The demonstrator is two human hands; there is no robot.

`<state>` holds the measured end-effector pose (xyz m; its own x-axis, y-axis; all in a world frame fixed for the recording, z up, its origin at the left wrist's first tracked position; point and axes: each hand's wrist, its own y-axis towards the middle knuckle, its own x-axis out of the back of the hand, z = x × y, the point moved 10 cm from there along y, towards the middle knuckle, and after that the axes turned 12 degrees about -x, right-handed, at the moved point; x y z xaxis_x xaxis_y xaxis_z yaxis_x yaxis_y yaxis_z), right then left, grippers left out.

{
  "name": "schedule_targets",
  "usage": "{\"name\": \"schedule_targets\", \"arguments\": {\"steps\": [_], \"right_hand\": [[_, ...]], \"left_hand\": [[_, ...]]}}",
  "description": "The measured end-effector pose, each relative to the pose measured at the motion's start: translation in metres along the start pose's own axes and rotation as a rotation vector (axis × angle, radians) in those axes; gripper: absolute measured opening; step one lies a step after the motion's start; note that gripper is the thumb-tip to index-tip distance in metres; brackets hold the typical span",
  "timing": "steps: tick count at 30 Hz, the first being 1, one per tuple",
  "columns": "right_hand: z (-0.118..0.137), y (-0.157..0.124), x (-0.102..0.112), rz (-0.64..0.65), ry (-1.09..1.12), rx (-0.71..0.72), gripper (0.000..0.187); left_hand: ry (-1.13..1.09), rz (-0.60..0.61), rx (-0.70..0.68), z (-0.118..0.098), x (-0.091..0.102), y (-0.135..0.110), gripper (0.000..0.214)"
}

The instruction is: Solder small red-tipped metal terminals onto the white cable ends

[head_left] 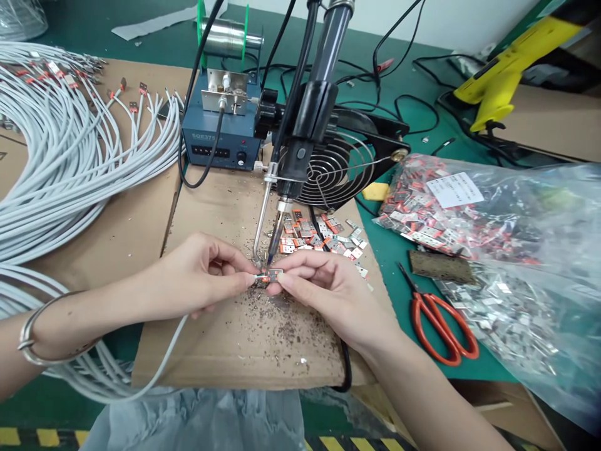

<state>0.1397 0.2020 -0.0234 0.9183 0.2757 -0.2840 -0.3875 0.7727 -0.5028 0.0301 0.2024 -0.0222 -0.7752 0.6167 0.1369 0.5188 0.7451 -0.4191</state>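
Note:
My left hand [213, 275] pinches the stripped end of a light grey cable [174, 343], whose length runs down and left from beneath the palm. Between finger and thumb, my right hand [319, 285] grips a small metal USB connector with orange plastic [273, 275]. Cable end and connector meet right under the tip of a soldering iron [278, 232], clamped upright on a stand. A thin bent solder feed tube [261, 220] ends beside that tip. Whether the wires touch the contacts is too small to tell.
Loose connectors [307, 233] lie behind my right hand on cardboard [211, 357] strewn with solder crumbs. A blue solder feeder [220, 141] and a fan [328, 166] stand behind. Grey cables [70, 181] fill the left; red-handled scissors [444, 329] and bagged connectors [436, 200] lie right.

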Motion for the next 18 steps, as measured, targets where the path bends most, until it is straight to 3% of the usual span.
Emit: {"name": "schedule_targets", "arguments": {"steps": [7,18], "right_hand": [[0.0003,0.0002,0.0024,-0.033,-0.031,-0.014,0.009],[-0.0034,0.001,0.0008,0.019,0.009,-0.039,0.008]], "left_hand": [[0.01,0.0,0.0,-0.0002,0.0005,0.0,0.013],[-0.026,0.012,-0.011,-0.0006,-0.001,-0.0013,0.014]]}}
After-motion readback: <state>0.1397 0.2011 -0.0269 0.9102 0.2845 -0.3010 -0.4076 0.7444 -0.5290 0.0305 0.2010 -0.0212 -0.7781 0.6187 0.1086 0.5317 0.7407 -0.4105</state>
